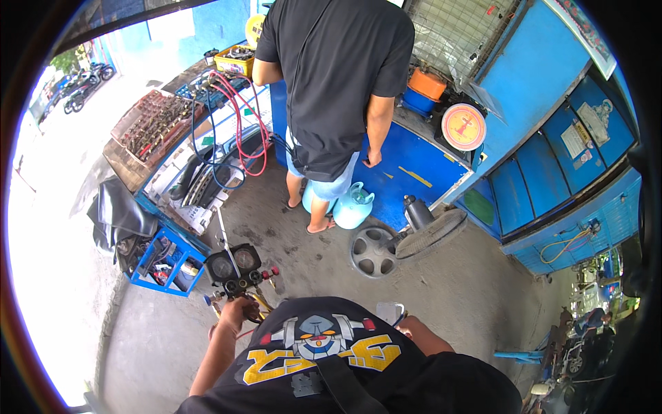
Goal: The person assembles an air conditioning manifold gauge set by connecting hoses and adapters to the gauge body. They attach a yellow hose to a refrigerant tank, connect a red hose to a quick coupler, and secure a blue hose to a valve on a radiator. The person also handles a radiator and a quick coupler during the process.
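Observation:
My left hand (pixel 238 310) is closed around the lower part of a manifold gauge set (pixel 233 268). This has two round black-rimmed dials and red and blue knobs. Yellow and red hoses run down from it beside my shirt, which hides part of them. On the other side, my right hand (pixel 407 326) shows only partly past the shirt, fingers curled. A small pale, see-through object (pixel 391 312) with a dark blue edge is at its fingertips; its kind is unclear.
Another person (pixel 338 83) stands ahead, back turned, beside light-blue gas cylinders (pixel 353 205). A pedestal fan (pixel 431 233) is at the right. A workbench (pixel 123 172) at the left bears a parts tray (pixel 155 127) and red hoses (pixel 238 103). Below it stands a blue rack (pixel 165 262).

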